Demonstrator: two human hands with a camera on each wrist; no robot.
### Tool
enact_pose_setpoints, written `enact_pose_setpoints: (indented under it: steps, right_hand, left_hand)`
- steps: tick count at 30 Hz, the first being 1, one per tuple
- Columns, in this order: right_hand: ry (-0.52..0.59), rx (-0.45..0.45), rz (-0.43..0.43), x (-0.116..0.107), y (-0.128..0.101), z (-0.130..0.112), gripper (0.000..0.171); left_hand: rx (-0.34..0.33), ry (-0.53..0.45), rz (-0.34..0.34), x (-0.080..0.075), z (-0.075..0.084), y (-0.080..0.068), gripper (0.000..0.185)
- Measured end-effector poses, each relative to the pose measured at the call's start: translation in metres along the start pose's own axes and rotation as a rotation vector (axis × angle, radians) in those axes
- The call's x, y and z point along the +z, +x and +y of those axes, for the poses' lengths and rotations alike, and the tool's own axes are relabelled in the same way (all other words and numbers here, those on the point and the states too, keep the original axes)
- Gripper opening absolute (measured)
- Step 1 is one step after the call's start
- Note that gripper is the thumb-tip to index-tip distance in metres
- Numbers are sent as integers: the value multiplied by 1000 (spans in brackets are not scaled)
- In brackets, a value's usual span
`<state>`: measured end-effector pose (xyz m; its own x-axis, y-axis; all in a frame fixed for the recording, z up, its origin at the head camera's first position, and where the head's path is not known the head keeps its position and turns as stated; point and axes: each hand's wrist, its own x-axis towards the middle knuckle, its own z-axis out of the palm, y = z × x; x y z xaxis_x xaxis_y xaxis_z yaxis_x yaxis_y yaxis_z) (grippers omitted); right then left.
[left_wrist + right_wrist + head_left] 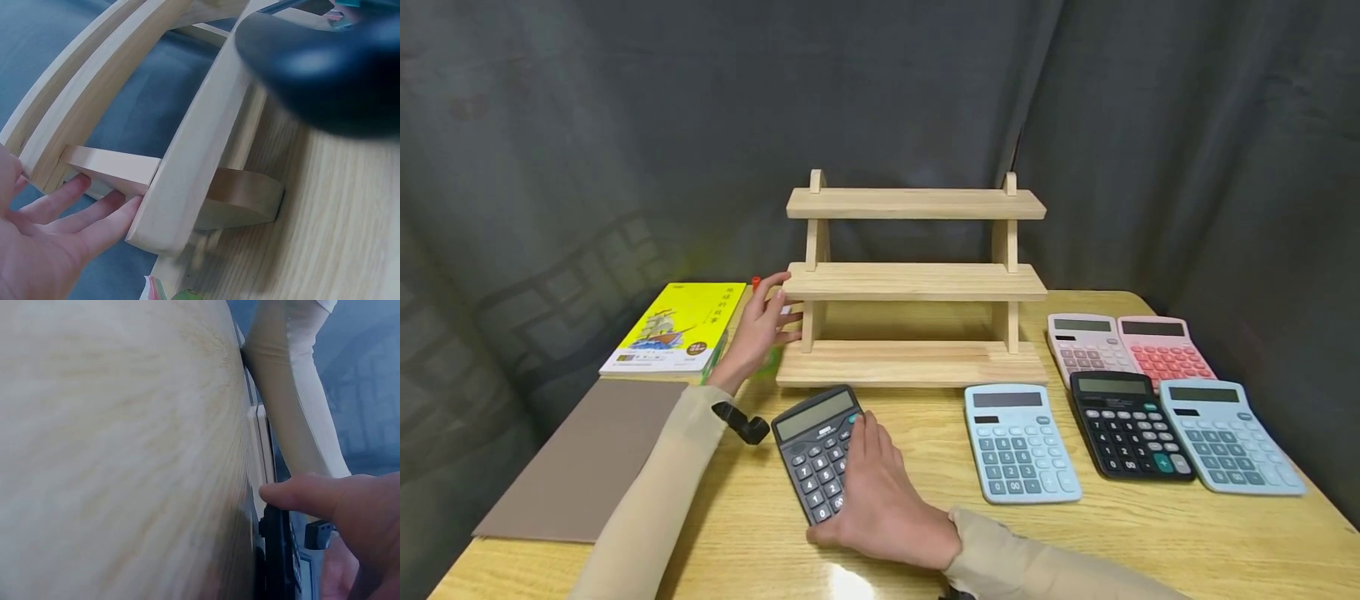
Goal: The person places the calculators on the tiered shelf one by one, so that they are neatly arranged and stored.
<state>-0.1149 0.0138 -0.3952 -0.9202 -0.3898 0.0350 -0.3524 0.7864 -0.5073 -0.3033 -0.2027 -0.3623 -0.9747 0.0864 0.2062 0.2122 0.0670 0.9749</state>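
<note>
A three-tier wooden shelf [914,282] stands at the middle of the table. My left hand [762,325] touches the shelf's left end with straight fingers. In the left wrist view those fingers [94,212] lie against the upright of the wooden shelf [187,169]. In front of the shelf a dark grey calculator [808,446] lies tilted on the table. My right hand [874,492] lies over its right half and holds it. In the right wrist view the thumb [306,494] presses the near edge of the calculator [275,550].
Several more calculators lie at the right: light blue [1021,442], black [1127,423], light blue [1228,435], pale pink [1086,343] and coral pink [1163,350]. A yellow book [677,327] and a grey-brown board [587,454] lie at the left. A dark curtain hangs behind.
</note>
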Motion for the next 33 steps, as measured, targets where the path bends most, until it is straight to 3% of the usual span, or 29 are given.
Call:
enact_pose_setpoints:
  steps: [6,15,20,26,33]
  right_hand:
    - [54,-18,63,-4,-3,5,141]
    - [50,-59,138,-12,-9,12,142]
    - [80,-42,163,-24,-8,13,145]
    - [113,27,207,-54,3,14,148]
    - [183,7,415,-105,41,15,128]
  left_hand:
    - [-7,6,-10,-1,-2,1,49]
    - [-1,18,-10,-1,0,1,50]
    - [-11,15,-5,-1,0,0,49]
    - [1,1,-17,1,0,1,49]
    - [-7,-14,-1,-1,-2,0,48]
